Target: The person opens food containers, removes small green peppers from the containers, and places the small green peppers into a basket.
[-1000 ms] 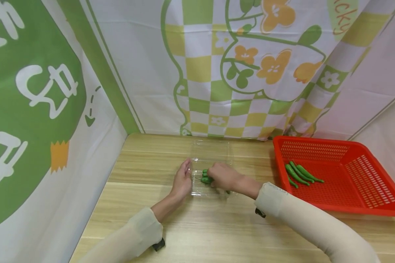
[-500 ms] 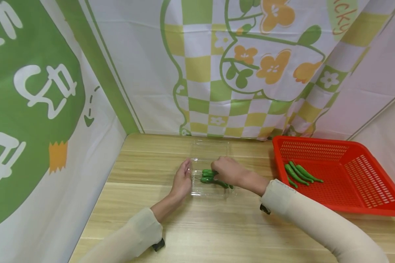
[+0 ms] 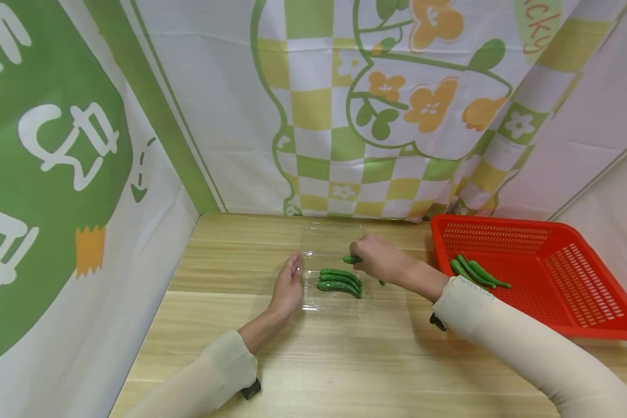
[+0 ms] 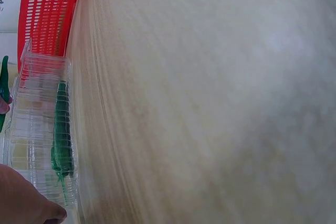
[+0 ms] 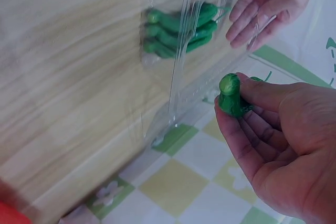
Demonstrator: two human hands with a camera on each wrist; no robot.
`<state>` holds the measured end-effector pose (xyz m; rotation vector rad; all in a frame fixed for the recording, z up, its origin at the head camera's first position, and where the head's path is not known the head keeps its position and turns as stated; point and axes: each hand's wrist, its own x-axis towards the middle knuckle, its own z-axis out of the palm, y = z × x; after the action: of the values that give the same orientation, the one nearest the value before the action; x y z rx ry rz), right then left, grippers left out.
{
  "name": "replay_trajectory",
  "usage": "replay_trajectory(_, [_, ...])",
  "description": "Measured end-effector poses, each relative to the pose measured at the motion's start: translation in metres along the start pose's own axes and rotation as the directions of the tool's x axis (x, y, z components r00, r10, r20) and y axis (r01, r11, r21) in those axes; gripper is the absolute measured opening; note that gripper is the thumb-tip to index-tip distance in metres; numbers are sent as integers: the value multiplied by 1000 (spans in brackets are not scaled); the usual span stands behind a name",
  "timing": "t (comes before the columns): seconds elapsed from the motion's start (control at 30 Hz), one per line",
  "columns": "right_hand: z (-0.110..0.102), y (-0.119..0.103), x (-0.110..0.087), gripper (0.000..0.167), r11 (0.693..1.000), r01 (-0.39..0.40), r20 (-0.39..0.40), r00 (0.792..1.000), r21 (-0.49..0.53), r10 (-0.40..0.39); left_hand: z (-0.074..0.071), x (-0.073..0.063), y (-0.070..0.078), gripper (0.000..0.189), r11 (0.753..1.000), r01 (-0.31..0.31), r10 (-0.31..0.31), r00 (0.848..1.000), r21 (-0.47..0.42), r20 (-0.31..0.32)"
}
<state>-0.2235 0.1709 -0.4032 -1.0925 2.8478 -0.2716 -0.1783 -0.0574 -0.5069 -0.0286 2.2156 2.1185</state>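
1. Your right hand is clamped on one slim, glossy green chilli pepper, thumb on one side and fingers on the other, with its blunt end poking free.
2. That pepper hangs in the air near the far right part of the clear, hinged plastic box, apart from the three curved green peppers lying side by side inside.
3. It should be light, so go easy; the shiny skin is probably a little slippery, the body firm but likely to bruise or snap if you squeeze.
4. Take hold mid-body, where it is thickest; the thin stem and narrow tip look the weak spots.
5. Your left hand, fingers fairly straight, rests against the box's left side, not wrapped round anything.
6. That thin plastic looks flimsy and likely to skid or flex, so a flat, soft touch suits it.
7. Over right, more green peppers lie in the red perforated plastic basket.
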Motion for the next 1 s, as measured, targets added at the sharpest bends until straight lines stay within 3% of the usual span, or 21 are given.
replay_trajectory(0.33, [-23, 20, -12, 27, 999, -41, -51, 998, 29, 42, 0, 0, 1, 54, 1000, 0, 0, 1000, 1, 2])
replay_trajectory(0.83, [-51, 64, -49, 43, 990, -139, -155, 979, -36, 132, 0, 1, 0, 54, 1000, 6, -6, 1000, 20, 3])
replay_trajectory(0.93, [-57, 73, -56, 40, 988, -145, -171, 976, -51, 134, 0, 1, 0, 54, 1000, 11, -11, 1000, 18, 1])
replay_trajectory(1.0, [-61, 79, -60, 29, 987, -150, -181, 974, -52, 138, 0, 1, 0, 54, 1000, 18, -18, 1000, 17, 2])
